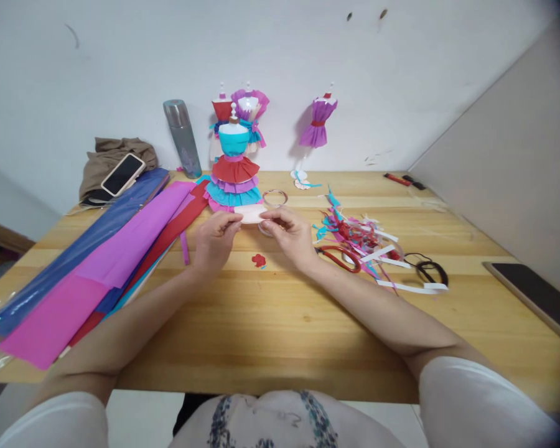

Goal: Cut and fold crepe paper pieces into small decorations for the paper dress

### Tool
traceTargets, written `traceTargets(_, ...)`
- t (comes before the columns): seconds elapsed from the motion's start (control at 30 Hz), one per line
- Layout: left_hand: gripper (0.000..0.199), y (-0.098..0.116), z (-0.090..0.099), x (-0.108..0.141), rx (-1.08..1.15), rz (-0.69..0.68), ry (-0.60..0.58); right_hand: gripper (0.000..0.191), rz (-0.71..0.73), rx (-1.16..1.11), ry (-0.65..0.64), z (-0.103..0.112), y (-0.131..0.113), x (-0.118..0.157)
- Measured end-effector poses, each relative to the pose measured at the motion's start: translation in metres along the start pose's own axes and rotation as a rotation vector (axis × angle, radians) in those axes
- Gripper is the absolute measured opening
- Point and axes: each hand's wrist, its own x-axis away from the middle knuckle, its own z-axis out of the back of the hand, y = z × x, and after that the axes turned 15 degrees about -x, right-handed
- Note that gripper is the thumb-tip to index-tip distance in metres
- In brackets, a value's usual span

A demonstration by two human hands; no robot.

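Observation:
Between my two hands is a small pale strip of what looks like crepe paper (251,214), stretched level above the table. My left hand (214,241) pinches its left end, and my right hand (292,236) pinches the right end. Right behind it stands a miniature dress form (234,171) in a tiered paper dress of turquoise, red, purple and pink. A red flower-shaped paper piece (258,261) lies on the wood below my hands. Part of a ring-shaped item is hidden by my right fingers.
Long sheets of coloured crepe paper (107,261) cover the left side, near a phone (123,175) and a flask (182,138). Right of my hands lie red-handled scissors (340,257) and paper scraps (354,233). A purple-dressed form (318,123) stands by the wall.

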Motion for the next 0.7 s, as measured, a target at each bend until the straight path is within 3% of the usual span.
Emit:
traceTargets(0.23, 0.007, 0.001, -0.002, 0.002, 0.029, 0.072, -0.016, 0.011, 0.029, 0.046, -0.019, -0.001, -0.002, 0.001)
traceTargets(0.43, 0.005, 0.006, -0.006, 0.000, 0.239, 0.248, -0.042, 0.014, -0.138, -0.112, 0.045, -0.004, 0.007, 0.002)
traceTargets(0.7, 0.017, 0.011, -0.006, -0.002, 0.427, 0.344, -0.057, 0.023, -0.295, -0.337, 0.133, -0.008, 0.002, 0.000)
